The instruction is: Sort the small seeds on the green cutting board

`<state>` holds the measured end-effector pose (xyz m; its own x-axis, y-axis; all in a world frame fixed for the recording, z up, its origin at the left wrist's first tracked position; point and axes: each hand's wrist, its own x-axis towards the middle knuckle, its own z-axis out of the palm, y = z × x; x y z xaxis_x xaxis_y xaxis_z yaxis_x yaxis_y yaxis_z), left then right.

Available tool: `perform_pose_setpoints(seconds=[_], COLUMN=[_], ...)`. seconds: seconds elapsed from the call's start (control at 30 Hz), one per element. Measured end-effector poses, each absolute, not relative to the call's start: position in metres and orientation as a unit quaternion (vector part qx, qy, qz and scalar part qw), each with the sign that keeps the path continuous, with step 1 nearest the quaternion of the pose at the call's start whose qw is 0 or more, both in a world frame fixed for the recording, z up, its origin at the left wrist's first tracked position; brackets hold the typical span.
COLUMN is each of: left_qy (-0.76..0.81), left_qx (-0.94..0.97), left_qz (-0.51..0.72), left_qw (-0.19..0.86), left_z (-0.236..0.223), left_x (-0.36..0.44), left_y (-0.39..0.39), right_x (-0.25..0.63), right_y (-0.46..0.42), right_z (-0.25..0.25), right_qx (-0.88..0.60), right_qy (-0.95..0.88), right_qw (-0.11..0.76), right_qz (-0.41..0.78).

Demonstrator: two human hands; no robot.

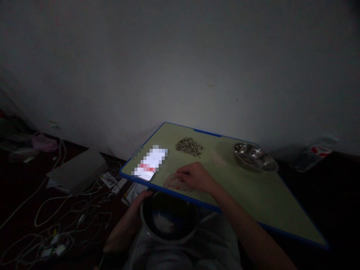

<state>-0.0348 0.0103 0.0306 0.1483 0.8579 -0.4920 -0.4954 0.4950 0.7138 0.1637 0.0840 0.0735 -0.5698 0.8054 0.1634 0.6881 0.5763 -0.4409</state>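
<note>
My right hand point(195, 178) is closed in a pinch, its fingertips over a clear round piece with red markings point(176, 182) near the front edge of the small table. Whatever those fingers hold, if anything, is too small and dim to see. Below that edge, a dark round pot point(171, 239) with a pale rim rests on my lap. My left hand point(143, 198) grips its left rim, most fingers hidden. Past my right hand lies a loose heap of dark and light seeds or grains point(189, 146). A small pale pile point(218, 159) sits to its right.
A lit phone point(150, 165) lies at the left of the blue-edged table point(244, 198). A shiny metal bowl point(255, 157) stands at the back right. Tangled cables point(75, 206) and a grey box point(77, 170) cover the floor at left. A wall rises behind.
</note>
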Motion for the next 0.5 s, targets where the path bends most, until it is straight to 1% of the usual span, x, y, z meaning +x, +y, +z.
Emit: perform_pose_setpoints(seconds=[0.23, 0.33, 0.4, 0.5], left_qy=[0.440, 0.441, 0.441, 0.442], left_qx=[0.167, 0.157, 0.154, 0.154], left_qz=[0.437, 0.431, 0.428, 0.426], left_qw=[0.766, 0.771, 0.774, 0.774], left_z=[0.028, 0.025, 0.023, 0.021], left_x=[-0.036, -0.035, -0.034, -0.030], left_y=[0.010, 0.010, 0.010, 0.010], right_x=[0.188, 0.216, 0.235, 0.257], right_y=[0.089, 0.096, 0.097, 0.091], right_z=[0.088, 0.095, 0.093, 0.083], right_qx=[-0.473, -0.531, -0.561, -0.567], right_qy=[-0.819, -0.781, -0.757, -0.736], right_qw=[0.236, 0.265, 0.272, 0.278], right_qz=[0.223, 0.197, 0.194, 0.243])
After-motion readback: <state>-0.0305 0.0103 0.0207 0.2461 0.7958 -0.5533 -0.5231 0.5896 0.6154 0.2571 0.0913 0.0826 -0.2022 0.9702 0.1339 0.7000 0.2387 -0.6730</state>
